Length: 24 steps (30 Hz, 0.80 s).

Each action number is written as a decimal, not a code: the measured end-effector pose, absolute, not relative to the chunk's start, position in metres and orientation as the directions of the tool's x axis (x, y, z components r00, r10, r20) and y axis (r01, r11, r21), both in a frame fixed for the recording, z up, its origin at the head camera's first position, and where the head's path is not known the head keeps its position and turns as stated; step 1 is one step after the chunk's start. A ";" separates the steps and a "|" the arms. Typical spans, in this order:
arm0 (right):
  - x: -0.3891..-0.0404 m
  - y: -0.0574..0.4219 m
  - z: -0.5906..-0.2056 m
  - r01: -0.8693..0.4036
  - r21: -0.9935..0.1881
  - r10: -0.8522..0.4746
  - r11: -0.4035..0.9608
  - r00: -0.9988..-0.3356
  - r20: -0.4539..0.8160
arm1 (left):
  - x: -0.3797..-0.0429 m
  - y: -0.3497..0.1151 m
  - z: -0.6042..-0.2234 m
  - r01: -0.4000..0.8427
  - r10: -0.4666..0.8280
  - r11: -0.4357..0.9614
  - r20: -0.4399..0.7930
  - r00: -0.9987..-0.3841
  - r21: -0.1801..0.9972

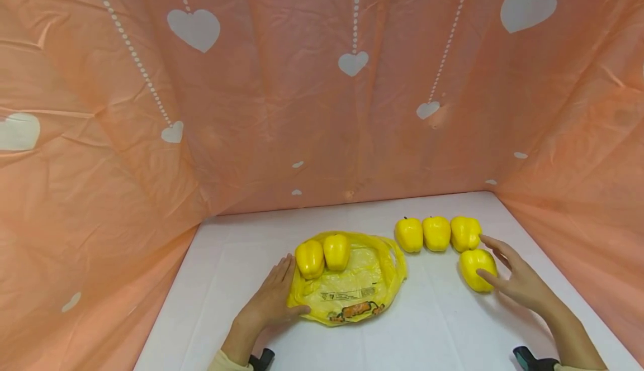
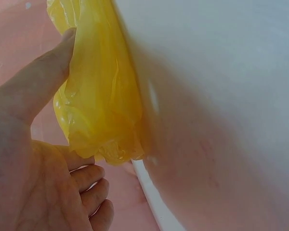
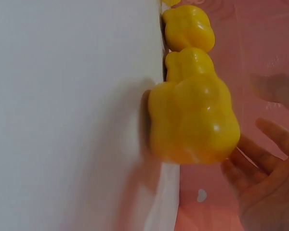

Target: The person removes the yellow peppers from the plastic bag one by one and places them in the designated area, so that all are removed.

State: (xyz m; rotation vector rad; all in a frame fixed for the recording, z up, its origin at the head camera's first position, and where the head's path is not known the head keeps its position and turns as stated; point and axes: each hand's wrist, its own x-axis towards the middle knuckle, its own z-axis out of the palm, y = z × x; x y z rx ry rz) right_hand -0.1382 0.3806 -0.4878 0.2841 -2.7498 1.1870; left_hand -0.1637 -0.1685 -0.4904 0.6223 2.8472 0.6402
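Note:
A yellow plastic bag (image 1: 347, 290) with printed markings lies spread on the table, its handle loop at the right. Two yellow bell peppers (image 1: 309, 260) are on its left part, side by side. My left hand (image 1: 271, 293) rests along the bag's left edge, fingers extended; in the left wrist view its thumb touches the yellow plastic (image 2: 103, 91). At the right, my right hand (image 1: 520, 281) reaches around a single bell pepper (image 1: 477, 270) with fingers spread. The right wrist view shows the thumb apart from this bell pepper (image 3: 195, 122), the other fingers close beside it.
Three more bell peppers (image 1: 436, 233) stand in a row behind the single one, right of the bag. The white table (image 1: 241, 234) is bordered by a pink curtain (image 1: 302, 108) with white hearts at the back and both sides. A dark wrist mount (image 1: 530, 358) shows beneath the right forearm.

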 end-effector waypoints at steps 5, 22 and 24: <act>-0.140 0.370 -0.481 -0.225 -0.700 -0.115 0.677 -0.973 0.201 | -0.162 -0.168 -0.489 0.357 0.424 0.831 -0.071 -0.903 0.427; -0.153 0.333 -0.469 -0.298 -0.731 -0.166 0.613 -0.954 0.250 | -0.160 -0.169 -0.490 0.344 0.416 0.828 -0.074 -0.907 0.443; -0.155 0.327 -0.469 -0.309 -0.715 -0.175 0.627 -0.951 0.256 | -0.160 -0.168 -0.490 0.340 0.413 0.828 -0.076 -0.907 0.446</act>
